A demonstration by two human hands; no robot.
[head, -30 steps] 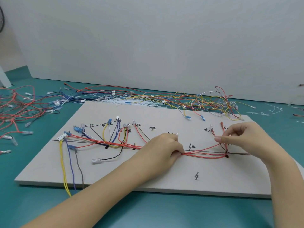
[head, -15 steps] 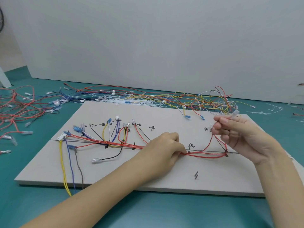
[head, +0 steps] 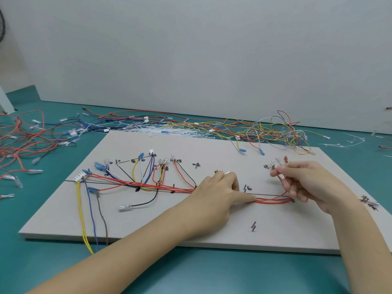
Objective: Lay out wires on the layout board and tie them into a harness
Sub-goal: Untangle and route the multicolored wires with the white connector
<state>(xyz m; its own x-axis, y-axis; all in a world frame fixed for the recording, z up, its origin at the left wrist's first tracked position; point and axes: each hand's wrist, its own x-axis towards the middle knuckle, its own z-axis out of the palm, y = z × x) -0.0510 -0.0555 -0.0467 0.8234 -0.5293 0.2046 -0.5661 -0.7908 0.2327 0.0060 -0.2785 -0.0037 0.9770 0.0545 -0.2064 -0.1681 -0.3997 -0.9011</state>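
- Two hands work one bundle of red wires [head: 273, 200], which lies on the layout board [head: 212, 230] along the drawn black line, its long axis running left to right.
- Left hand [head: 220, 192] rests knuckles up on the board, fingers curled, the fingertips pressing the red wires down at the bundle's middle.
- Right hand [head: 305, 183] is raised just above the board at the bundle's right end, thumb and fingers pinching the red wire ends that rise from the bend.
- From that bend the marked branch spot lies up and away from the person, so the right hand is the nearer one to lay the ends there.
- Spare wires [head: 265, 132] lie on the green desk [head: 191, 272] beyond the board.
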